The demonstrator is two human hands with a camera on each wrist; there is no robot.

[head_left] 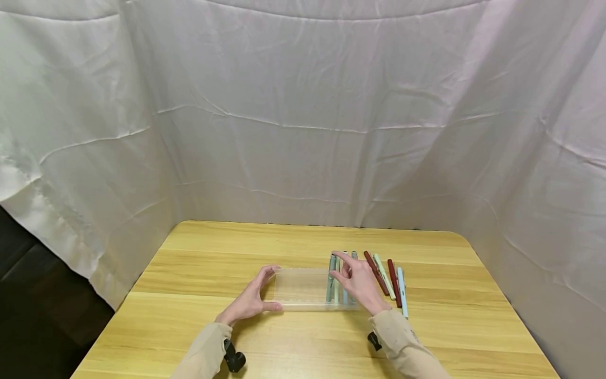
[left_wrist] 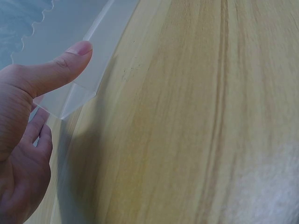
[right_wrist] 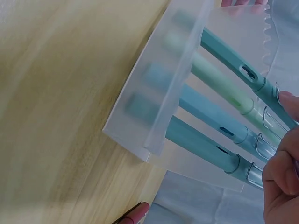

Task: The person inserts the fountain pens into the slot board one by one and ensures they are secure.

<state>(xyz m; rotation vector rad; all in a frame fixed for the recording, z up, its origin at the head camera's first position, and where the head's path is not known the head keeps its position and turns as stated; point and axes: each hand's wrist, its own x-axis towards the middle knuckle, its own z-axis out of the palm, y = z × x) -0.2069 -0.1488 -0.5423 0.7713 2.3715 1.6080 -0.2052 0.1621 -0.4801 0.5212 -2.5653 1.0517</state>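
Observation:
A clear plastic pen stand [head_left: 300, 287] lies across the middle of the table, its scalloped edge visible in the left wrist view. My left hand [head_left: 253, 300] grips the stand's left end, thumb on the front lip and fingers behind. At the stand's right part, my right hand [head_left: 357, 279] pinches the upper part of a dark teal fountain pen [right_wrist: 231, 58], whose lower end sits behind the stand's front lip. Beside it in the stand are a pale green pen [right_wrist: 219, 84], a light blue pen [right_wrist: 205, 112] and another teal pen [right_wrist: 201, 144], all clips up.
Right of the stand lie a dark red pen [head_left: 375, 271], a light green pen [head_left: 384, 276], a second dark red pen [head_left: 394, 281] and a light blue pen [head_left: 402, 292]. Pale curtains [head_left: 303, 126] hang behind the wooden table [head_left: 189, 295].

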